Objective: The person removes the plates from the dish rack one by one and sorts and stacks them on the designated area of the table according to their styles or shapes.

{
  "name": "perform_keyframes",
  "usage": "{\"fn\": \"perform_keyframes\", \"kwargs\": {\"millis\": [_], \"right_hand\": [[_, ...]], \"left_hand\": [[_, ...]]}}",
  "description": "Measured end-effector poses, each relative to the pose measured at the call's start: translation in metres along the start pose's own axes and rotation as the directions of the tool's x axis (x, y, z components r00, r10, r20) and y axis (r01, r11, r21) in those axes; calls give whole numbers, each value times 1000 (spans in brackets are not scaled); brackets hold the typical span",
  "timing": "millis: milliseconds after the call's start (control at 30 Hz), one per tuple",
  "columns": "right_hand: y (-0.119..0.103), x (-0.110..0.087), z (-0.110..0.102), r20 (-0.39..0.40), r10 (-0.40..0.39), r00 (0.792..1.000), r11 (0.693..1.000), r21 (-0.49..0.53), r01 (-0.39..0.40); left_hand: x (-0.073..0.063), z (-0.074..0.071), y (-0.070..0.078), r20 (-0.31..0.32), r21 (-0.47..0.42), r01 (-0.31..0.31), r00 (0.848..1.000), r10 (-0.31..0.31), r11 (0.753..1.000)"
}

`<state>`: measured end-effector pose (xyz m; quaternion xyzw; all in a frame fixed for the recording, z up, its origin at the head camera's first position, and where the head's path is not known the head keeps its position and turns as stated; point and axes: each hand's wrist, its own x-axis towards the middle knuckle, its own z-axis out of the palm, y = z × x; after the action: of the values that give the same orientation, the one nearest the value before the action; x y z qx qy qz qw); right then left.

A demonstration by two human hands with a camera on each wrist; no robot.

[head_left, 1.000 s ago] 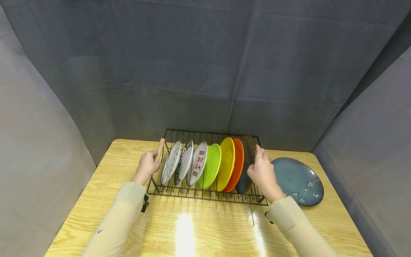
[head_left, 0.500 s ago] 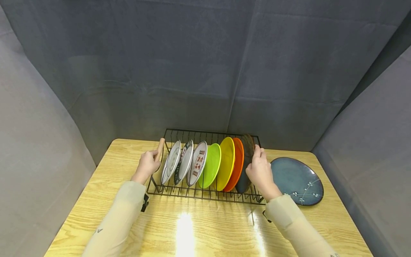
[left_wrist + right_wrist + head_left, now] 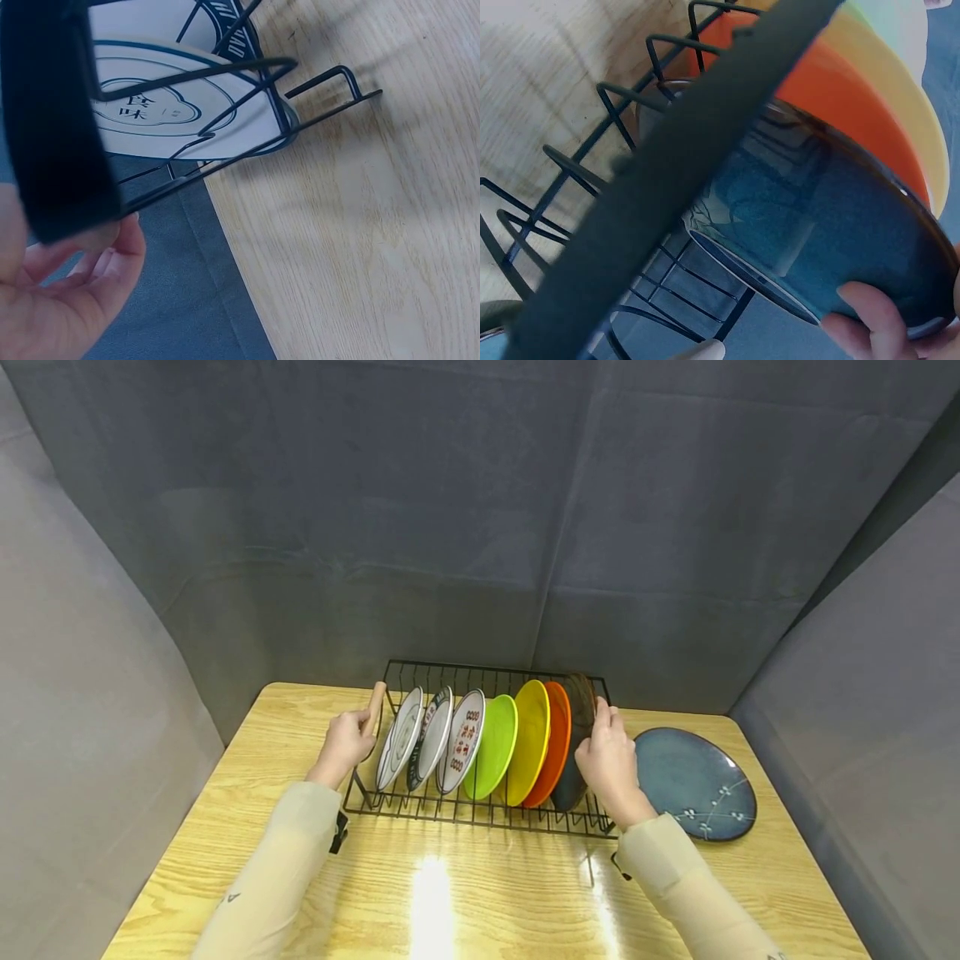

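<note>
A black wire dish rack (image 3: pixel 480 823) holds a row of plates on edge. At its left end my left hand (image 3: pixel 347 745) grips the light wooden handle (image 3: pixel 374 706); in the left wrist view, my left hand (image 3: pixel 82 289) shows curled fingers beside the wire frame. At the right end my right hand (image 3: pixel 611 764) holds the dark blue plate (image 3: pixel 568 785) by its edge. In the right wrist view, the fingertips (image 3: pixel 874 304) lie on the glossy face of this plate (image 3: pixel 795 202), which stands beside the orange plate (image 3: pixel 556 743).
Yellow (image 3: pixel 528 743), green (image 3: pixel 491 747) and several white patterned plates (image 3: pixel 461 743) fill the rack leftward. A blue plate with white blossoms (image 3: pixel 693 781) lies flat on the wooden table (image 3: pixel 480 902), right of the rack. Grey cloth (image 3: pixel 375 527) hangs behind.
My right hand has shifted slightly left at the dark blue plate's edge. My left hand, the rack and the other plates look the same.
</note>
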<state>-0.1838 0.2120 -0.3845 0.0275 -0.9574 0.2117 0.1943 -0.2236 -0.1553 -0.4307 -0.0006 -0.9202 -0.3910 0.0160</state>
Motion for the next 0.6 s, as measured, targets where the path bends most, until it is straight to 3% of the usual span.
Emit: {"fn": "perform_keyframes", "kwargs": {"millis": [300,600], "right_hand": [[0,7,-12,-64,-11,998,1000,-5,11],[4,12,-33,-74,-7,997,1000,-4,7]], "left_hand": [[2,-2,1,9,-1,-16,1000,16,1000],[3,-1,-1,12,5,-18,1000,18,1000]]}}
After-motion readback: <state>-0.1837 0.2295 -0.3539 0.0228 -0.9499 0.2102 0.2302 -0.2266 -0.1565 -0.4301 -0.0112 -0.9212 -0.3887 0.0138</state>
